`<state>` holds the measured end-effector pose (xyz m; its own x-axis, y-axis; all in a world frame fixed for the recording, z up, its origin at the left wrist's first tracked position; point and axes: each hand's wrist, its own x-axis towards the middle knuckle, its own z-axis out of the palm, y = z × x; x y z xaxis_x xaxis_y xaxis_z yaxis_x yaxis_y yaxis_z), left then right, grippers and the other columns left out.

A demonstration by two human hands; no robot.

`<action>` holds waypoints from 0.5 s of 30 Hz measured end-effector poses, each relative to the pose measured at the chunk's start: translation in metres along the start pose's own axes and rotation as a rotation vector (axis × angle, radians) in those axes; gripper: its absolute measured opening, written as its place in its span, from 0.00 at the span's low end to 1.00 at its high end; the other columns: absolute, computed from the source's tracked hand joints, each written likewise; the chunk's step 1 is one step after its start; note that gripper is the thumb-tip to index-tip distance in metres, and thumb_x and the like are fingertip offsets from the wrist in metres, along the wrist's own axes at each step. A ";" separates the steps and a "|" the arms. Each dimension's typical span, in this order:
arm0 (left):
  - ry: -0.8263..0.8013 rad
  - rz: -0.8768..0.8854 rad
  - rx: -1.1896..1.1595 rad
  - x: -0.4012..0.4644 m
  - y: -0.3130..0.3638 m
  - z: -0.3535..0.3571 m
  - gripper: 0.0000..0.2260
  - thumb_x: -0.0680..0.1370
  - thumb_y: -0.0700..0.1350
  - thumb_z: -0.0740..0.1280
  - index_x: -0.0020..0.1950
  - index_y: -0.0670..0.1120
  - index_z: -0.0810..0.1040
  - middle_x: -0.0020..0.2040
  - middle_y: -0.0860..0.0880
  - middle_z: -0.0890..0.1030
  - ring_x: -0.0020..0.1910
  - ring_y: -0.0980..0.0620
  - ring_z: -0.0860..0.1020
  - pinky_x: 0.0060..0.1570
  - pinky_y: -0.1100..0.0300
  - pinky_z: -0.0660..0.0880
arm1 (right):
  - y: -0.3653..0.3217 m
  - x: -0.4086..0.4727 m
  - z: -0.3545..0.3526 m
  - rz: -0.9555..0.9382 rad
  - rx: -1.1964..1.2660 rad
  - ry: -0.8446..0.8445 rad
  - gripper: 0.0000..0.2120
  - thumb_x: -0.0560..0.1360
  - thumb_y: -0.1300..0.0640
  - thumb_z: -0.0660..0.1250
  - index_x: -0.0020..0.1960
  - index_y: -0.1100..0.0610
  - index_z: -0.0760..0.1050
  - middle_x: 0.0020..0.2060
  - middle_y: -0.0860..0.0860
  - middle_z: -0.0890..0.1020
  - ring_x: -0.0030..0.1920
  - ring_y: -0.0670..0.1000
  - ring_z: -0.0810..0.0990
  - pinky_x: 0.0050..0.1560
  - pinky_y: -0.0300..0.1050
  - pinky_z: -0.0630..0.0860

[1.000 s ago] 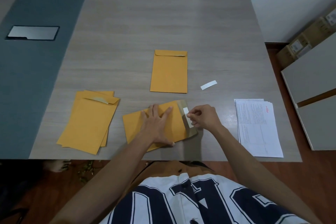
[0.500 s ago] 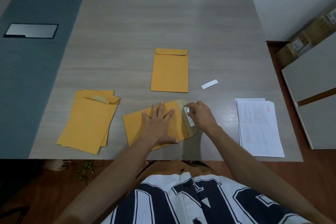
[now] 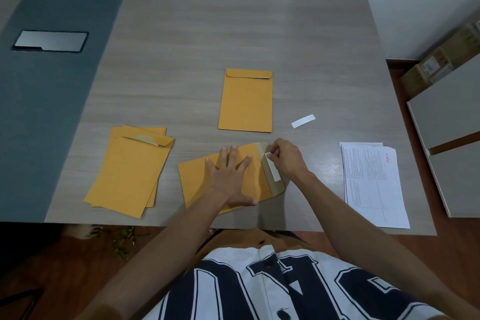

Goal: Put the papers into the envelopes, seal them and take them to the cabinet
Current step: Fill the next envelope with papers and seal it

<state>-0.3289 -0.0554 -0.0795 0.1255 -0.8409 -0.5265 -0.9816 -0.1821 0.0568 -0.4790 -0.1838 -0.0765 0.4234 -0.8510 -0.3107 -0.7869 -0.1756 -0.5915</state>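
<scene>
The envelope (image 3: pixel 205 179) lies flat near the worktop (image 3: pixel 233 21) front edge. The left hand (image 3: pixel 228 176) presses it, fingers spread. The right hand (image 3: pixel 284 157) pinches the flap's white strip (image 3: pixel 272 169). The strip looks light and flimsy; grip its loose end.

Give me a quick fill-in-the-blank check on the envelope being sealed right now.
1. The left hand presses flat on the ____ envelope.
2. The right hand pinches the white strip on that envelope's open ____.
3. A loose white strip lies on the table beside the ____ envelope.

Missing words: nearest; flap; closed
</scene>
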 end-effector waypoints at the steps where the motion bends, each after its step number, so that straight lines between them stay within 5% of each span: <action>1: 0.002 0.001 0.002 0.000 0.000 0.000 0.58 0.62 0.79 0.64 0.79 0.56 0.36 0.78 0.42 0.32 0.77 0.35 0.35 0.67 0.23 0.48 | 0.000 0.001 0.000 -0.006 0.007 0.002 0.05 0.76 0.58 0.70 0.46 0.57 0.75 0.42 0.52 0.77 0.42 0.50 0.75 0.43 0.43 0.71; 9: 0.034 0.001 0.004 0.001 -0.001 0.003 0.58 0.60 0.80 0.63 0.78 0.57 0.37 0.79 0.42 0.33 0.77 0.35 0.36 0.67 0.24 0.49 | 0.000 0.001 -0.001 -0.031 0.126 -0.047 0.04 0.76 0.61 0.69 0.45 0.58 0.74 0.37 0.48 0.78 0.38 0.47 0.76 0.38 0.36 0.72; 12: 0.038 -0.018 0.009 0.004 -0.001 0.004 0.59 0.58 0.81 0.62 0.78 0.58 0.36 0.79 0.44 0.34 0.78 0.36 0.37 0.67 0.24 0.49 | -0.001 0.003 -0.010 -0.027 0.228 0.027 0.03 0.76 0.61 0.70 0.45 0.57 0.76 0.37 0.45 0.78 0.36 0.41 0.76 0.35 0.28 0.71; 15: 0.070 -0.055 0.019 0.007 0.000 0.005 0.58 0.57 0.82 0.59 0.78 0.58 0.39 0.79 0.46 0.40 0.78 0.37 0.42 0.66 0.27 0.54 | 0.000 0.011 -0.026 0.023 0.373 0.113 0.03 0.77 0.60 0.69 0.50 0.56 0.79 0.37 0.46 0.79 0.32 0.40 0.79 0.36 0.30 0.76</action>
<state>-0.3282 -0.0591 -0.0875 0.1888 -0.8634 -0.4679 -0.9753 -0.2203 0.0130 -0.4857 -0.2057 -0.0607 0.3394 -0.9054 -0.2551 -0.5696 0.0180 -0.8217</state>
